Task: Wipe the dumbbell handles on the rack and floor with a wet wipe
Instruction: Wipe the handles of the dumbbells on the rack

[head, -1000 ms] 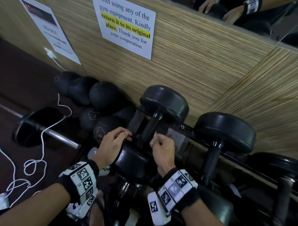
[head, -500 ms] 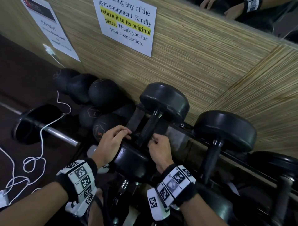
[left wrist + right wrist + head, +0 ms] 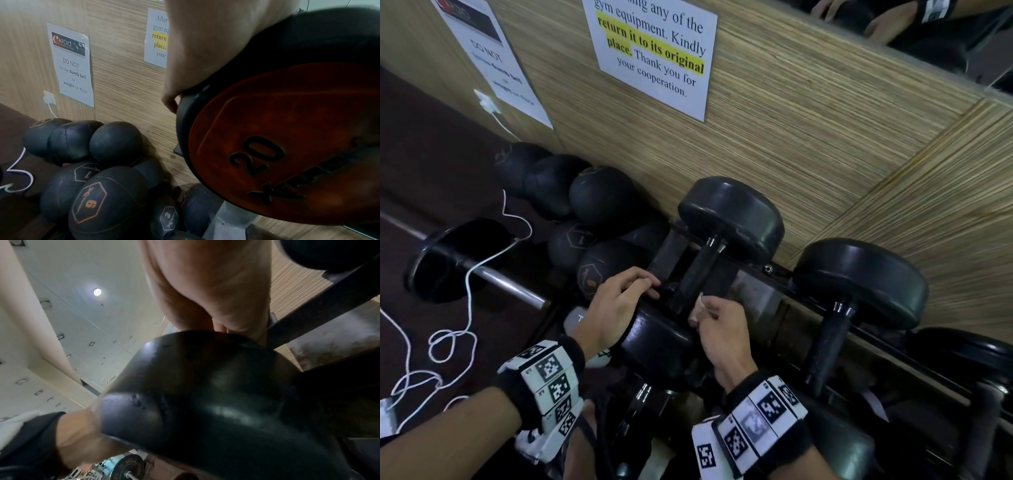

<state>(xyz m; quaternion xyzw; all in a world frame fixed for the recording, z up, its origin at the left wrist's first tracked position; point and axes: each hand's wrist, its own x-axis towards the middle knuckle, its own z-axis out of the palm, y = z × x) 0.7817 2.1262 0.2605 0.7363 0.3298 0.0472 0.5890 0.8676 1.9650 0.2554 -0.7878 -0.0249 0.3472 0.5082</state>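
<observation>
We see the dumbbell (image 3: pixel 702 274) lying on the top tier of the rack (image 3: pixel 756 287) against the wood-grain wall (image 3: pixel 825 137), its far head toward the wall and its near head (image 3: pixel 657 342) toward us, the dark knurled handle (image 3: pixel 697 274) bare between them. From the left wrist view we read a 20 on the orange end plate (image 3: pixel 287 146) of that near head. The right hand (image 3: pixel 722 329) sits just right of the handle's near end, fingers curled, with the thumb and forefinger pinching a small pale wet wipe (image 3: pixel 698 303) that touches or nearly touches the handle; we cannot tell which. The left hand (image 3: pixel 616 308) rests over the top edge of the near head, its fingers bent and laid on the rubber and the rack bar beside the handle, gripping nothing that we can make out. A second dumbbell (image 3: pixel 849 301) lies on the rack to the right, well apart from both hands. To the left of the rack we find a heap of dark medicine balls (image 3: pixel 599 202) against the wall, then a barbell (image 3: pixel 482 274) on the dark floor with a white cable (image 3: pixel 469 291) looping over it up to a wall socket (image 3: pixel 488 102). Two printed notices (image 3: pixel 654 51) are stuck on the wall above. Both wrists wear bands (image 3: pixel 548 383) with black-and-white markers.
</observation>
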